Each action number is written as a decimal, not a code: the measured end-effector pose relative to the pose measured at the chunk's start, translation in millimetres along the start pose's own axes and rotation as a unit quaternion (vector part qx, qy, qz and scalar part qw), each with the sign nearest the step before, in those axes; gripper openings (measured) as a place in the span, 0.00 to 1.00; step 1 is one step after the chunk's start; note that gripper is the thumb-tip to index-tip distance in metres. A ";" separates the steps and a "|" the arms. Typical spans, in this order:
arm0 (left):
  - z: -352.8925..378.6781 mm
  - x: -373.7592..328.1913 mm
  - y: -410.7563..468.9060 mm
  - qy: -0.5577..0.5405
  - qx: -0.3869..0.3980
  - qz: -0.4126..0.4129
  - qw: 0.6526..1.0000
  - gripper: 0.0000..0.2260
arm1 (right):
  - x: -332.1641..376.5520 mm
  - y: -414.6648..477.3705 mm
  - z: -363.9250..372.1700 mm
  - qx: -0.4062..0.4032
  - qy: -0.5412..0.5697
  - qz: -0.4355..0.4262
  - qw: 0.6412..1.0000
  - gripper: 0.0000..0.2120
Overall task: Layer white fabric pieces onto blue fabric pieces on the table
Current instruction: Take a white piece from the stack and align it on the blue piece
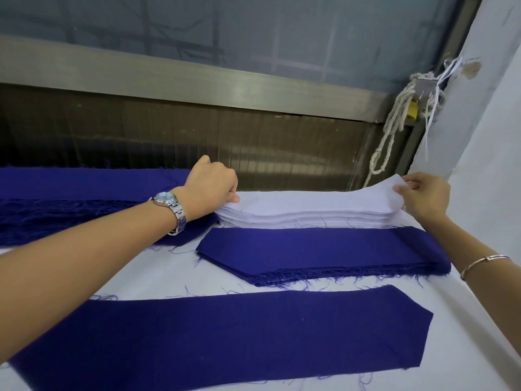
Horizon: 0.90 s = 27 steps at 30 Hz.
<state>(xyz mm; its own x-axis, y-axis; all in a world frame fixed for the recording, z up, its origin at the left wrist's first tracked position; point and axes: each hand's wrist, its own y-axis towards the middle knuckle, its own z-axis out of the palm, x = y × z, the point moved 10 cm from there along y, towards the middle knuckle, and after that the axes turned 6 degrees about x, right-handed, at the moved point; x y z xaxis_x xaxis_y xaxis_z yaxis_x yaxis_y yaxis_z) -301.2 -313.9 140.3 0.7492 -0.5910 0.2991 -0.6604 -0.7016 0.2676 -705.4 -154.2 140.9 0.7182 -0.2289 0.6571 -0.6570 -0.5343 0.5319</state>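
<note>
Here, white-covered table, blue pieces, white stack, window behind.

Light even, diffuse, moderately bright; no hard shadows. Faint soft shade on white cloth-covered table under bare left forearm. Dull sheen along brushed grey metal rail beyond table's far edge. Translucent grey-blue window pane glows weakly, shapes behind it blurred. Ribbed brown panel below rail dim. Long deep-blue fabric strip near table's front edge saturated, weave barely readable. Stack of white fabric pieces slightly washed out on top. Wide-angle bowing at frame edges; overall slight softness.
</note>
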 end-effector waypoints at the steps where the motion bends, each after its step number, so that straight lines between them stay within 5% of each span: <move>1: 0.0 0.2 0.2 0.001 0.000 -0.002 1.000 0.12 | -2.4 -0.3 -0.6 0.000 0.008 -0.001 1.000 0.11; 9: -3.5 3.9 2.5 0.006 -0.011 -0.023 1.000 0.14 | -40.7 0.3 3.8 0.043 0.189 0.095 0.976 0.11; 13: -1.1 1.7 3.0 0.008 -0.021 -0.013 1.000 0.22 | -46.2 -2.7 6.4 0.053 0.216 0.107 0.969 0.10; 18: -12.6 -3.0 -6.4 0.012 -0.066 -0.004 0.998 0.09 | -44.6 -9.7 3.7 0.049 0.224 0.106 0.968 0.10; 27: -50.1 45.2 -45.3 -0.325 -0.180 -0.061 0.927 0.09 | -27.0 -19.4 -21.4 0.029 0.261 0.148 0.953 0.09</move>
<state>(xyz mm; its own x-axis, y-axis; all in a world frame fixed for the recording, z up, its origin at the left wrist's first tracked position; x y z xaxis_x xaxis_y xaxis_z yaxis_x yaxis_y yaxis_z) -240.0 -288.9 187.6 0.6160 -0.7122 -0.3366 -0.4551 -0.6705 0.5859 -716.9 -120.2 124.3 0.2809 0.0510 0.9584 -0.7888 -0.5566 0.2608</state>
